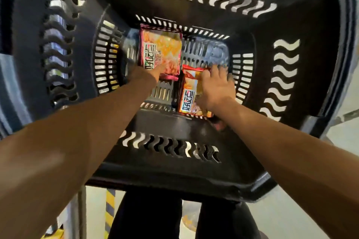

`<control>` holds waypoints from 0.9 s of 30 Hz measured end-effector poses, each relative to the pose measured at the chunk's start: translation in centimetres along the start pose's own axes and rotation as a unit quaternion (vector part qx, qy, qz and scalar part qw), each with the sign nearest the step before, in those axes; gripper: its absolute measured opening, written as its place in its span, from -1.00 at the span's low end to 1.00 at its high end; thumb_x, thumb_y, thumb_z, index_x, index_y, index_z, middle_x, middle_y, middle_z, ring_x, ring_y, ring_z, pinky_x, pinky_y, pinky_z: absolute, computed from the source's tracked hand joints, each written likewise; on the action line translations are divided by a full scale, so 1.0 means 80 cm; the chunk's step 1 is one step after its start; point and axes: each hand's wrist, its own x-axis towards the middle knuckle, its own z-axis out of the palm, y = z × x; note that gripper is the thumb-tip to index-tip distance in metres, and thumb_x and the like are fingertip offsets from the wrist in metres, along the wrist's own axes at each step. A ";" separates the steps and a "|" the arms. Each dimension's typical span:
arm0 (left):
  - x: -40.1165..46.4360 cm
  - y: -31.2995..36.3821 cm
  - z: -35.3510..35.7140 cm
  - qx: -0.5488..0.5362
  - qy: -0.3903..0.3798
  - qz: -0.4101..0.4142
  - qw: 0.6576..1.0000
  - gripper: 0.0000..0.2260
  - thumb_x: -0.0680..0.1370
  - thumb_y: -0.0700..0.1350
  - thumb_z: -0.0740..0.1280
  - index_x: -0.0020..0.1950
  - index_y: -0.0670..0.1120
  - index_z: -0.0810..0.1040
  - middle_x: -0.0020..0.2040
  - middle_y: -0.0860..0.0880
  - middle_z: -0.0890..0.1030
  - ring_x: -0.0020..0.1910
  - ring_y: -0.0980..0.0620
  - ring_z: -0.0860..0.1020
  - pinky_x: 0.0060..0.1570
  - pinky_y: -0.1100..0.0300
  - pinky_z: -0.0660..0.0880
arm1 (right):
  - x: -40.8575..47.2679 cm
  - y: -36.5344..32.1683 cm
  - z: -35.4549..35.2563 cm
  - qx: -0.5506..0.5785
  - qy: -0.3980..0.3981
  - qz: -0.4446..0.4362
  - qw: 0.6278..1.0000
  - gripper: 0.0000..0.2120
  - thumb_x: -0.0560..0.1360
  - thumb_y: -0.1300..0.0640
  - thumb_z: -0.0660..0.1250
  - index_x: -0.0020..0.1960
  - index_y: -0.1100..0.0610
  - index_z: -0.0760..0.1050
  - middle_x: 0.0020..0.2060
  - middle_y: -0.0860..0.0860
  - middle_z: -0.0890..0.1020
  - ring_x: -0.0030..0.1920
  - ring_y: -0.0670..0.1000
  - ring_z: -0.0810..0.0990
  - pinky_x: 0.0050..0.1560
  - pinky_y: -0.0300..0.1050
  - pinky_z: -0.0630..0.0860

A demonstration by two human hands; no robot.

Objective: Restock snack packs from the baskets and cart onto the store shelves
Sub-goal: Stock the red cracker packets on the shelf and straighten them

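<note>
One black basket with wavy slots in its walls fills the view from above, and both bare arms reach down into it. Two snack packs lie flat on its slotted floor, both orange with a red-and-white label band.

The left pack lies toward the far edge of the floor, left of the middle, its long side running from the far wall to the near one. The left hand comes onto this pack's near left corner. Its fingers lie over the label end of the pack, but motion blur hides whether they curl round the edge or only press on it, so I cannot tell the grip there.

The right pack lies closer to the near edge, just right of the middle, and its far left corner is close to the left pack's near right corner; whether they touch is unclear. The right hand rests on top of this pack's right side, fingers bent over the crimped far end, a narrow grip pinching the pack's top edge.

Below the basket, two dark trouser legs show against a pale floor, with one yellow-and-black striped strip to their left.
</note>
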 end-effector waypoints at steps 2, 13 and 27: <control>-0.012 0.002 -0.007 -0.022 0.001 -0.011 1.000 0.01 0.40 0.24 0.56 0.63 -0.17 0.12 0.58 -0.20 0.31 0.52 -0.21 0.35 0.48 -0.04 0.31 | -0.003 0.002 -0.007 -0.001 -0.004 -0.008 1.000 -0.28 0.44 -0.07 0.53 0.46 0.12 0.29 0.46 0.17 0.41 0.55 0.23 0.26 0.56 0.29 0.16; -0.121 0.025 -0.070 -0.280 -0.042 -0.051 0.958 -0.39 0.45 -0.02 0.58 0.40 -0.01 0.37 0.21 0.02 0.60 0.03 -0.01 0.64 -0.10 0.12 0.58 | -0.098 0.033 -0.080 0.204 -0.024 0.045 0.978 -0.61 0.51 -0.07 0.50 0.22 0.07 0.46 0.00 0.02 0.61 -0.02 0.09 0.59 -0.01 -0.01 0.55; -0.412 -0.003 -0.228 -0.487 -0.126 -0.031 0.864 -0.51 0.48 0.01 0.45 0.40 -0.01 0.50 0.18 -0.12 0.69 0.06 -0.22 0.70 -0.24 -0.26 0.62 | -0.368 0.088 -0.232 0.622 0.032 0.101 0.776 -0.64 0.40 0.11 0.64 0.03 0.03 0.50 0.04 0.04 0.72 0.00 0.08 0.74 0.05 0.14 0.69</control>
